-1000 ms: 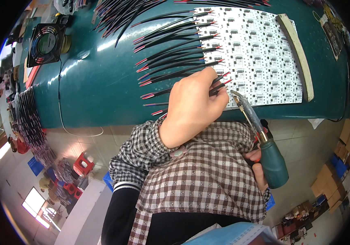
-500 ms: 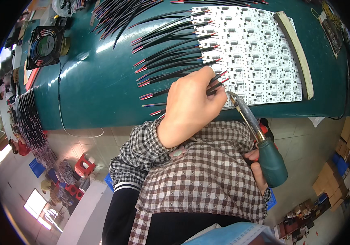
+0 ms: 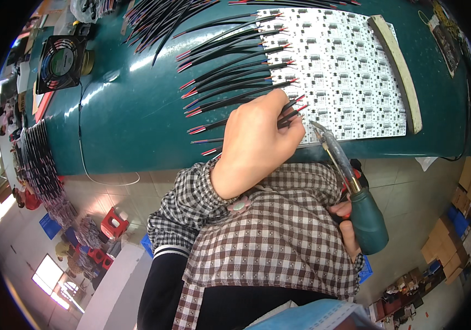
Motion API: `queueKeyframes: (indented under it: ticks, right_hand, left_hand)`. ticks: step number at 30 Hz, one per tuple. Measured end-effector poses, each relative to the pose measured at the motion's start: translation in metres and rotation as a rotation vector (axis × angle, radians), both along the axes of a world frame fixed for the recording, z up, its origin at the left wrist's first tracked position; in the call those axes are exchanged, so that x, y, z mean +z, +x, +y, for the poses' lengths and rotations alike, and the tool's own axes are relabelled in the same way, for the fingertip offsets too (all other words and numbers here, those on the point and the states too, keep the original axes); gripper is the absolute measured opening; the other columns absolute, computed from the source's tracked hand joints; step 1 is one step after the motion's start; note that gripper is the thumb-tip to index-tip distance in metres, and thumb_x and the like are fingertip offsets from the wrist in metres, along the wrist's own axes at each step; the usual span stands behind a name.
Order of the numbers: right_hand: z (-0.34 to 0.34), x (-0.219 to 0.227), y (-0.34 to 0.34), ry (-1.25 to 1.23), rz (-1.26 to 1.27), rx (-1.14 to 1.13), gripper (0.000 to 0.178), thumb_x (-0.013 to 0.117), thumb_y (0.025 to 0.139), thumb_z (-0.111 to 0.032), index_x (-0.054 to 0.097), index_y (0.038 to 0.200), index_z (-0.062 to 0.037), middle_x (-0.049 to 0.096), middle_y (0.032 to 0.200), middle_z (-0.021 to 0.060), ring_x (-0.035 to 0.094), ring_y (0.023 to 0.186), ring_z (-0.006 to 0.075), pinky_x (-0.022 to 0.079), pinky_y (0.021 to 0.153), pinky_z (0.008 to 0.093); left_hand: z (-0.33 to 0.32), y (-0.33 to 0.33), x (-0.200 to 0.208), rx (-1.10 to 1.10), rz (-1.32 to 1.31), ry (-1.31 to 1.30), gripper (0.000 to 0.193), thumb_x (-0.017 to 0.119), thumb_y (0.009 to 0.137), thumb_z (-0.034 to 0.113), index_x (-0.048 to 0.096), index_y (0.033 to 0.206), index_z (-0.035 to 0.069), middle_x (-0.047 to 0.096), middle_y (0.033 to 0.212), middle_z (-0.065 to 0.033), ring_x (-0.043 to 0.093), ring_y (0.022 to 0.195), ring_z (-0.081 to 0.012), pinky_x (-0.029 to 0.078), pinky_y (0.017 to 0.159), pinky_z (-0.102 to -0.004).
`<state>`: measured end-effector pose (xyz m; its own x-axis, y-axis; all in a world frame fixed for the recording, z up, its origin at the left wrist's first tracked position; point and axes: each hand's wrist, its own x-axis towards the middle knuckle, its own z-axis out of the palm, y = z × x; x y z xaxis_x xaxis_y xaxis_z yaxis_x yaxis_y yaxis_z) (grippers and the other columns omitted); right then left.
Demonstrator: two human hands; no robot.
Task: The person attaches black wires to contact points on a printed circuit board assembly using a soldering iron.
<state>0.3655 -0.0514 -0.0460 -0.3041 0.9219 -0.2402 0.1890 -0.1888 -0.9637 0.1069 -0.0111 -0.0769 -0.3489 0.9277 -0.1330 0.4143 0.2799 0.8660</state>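
My left hand point(image 3: 260, 140) is closed in a pinch on a black-sheathed cable point(image 3: 290, 115), whose stripped end with a red wire points to the board panel's near left corner. That white panel of small circuit boards point(image 3: 351, 71) lies on the bench. More black cables point(image 3: 227, 82) run in a row along its left edge, their ends resting on it. Mostly hidden behind the green handle, my right hand point(image 3: 348, 236) grips a soldering iron point(image 3: 368, 223). The iron's bent tip is over the panel's near edge, a little right of my left fingertips and apart from them.
A grey-white bar point(image 3: 397, 74) lies along the panel's right side. A loose pile of cables point(image 3: 156, 22) is at the far left of the green bench point(image 3: 136, 121). Farther left stands a small black fan point(image 3: 59, 63) with its cord. Cardboard boxes point(image 3: 447, 247) are stacked on the floor at right.
The soldering iron's tip has shifted slightly to the right, away from my left fingertips. My left hand and the cable have hardly moved.
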Motion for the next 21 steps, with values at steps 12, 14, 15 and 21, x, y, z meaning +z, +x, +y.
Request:
queueKeyframes:
  ticks: [12,14,15,21]
  right_hand:
    - [0.001,-0.007,0.017,0.087,0.076,0.147,0.057,0.054,0.097,-0.022,0.035,0.139,0.0134,0.057,0.117,0.0197,0.061,0.107,0.0327,0.058,0.084,0.0401]
    - [0.003,-0.005,0.021,0.081,0.062,0.116,0.060,0.055,0.097,-0.025,0.035,0.138,0.0140,0.056,0.120,0.0220,0.060,0.112,0.0362,0.060,0.083,0.0389]
    - [0.003,-0.003,0.021,0.083,0.064,0.121,0.060,0.055,0.097,-0.025,0.035,0.138,0.0140,0.056,0.120,0.0220,0.060,0.112,0.0362,0.060,0.083,0.0389]
    - [0.008,-0.008,0.021,0.082,0.024,0.103,0.062,0.054,0.097,-0.030,0.037,0.137,0.0141,0.056,0.121,0.0222,0.060,0.114,0.0369,0.059,0.083,0.0386]
  left_hand:
    - [-0.011,-0.014,0.005,-0.118,-0.167,0.028,0.016,0.064,0.089,0.008,0.057,0.098,-0.003,0.066,0.087,-0.0142,0.064,0.075,-0.0180,0.051,0.067,-0.0286]
    - [-0.018,-0.022,0.004,-0.138,-0.279,0.046,0.013,0.059,0.093,0.004,0.057,0.103,-0.003,0.066,0.094,-0.0141,0.063,0.080,-0.0182,0.050,0.071,-0.0279]
    - [-0.022,-0.026,0.004,-0.122,-0.141,0.132,0.011,0.056,0.093,0.000,0.059,0.104,-0.003,0.064,0.098,-0.0137,0.063,0.085,-0.0194,0.050,0.073,-0.0280]
    - [-0.032,-0.023,0.054,-0.183,0.118,0.277,0.035,0.058,0.086,-0.010,0.066,0.118,0.001,0.064,0.084,-0.0116,0.064,0.077,-0.0230,0.051,0.072,-0.0318]
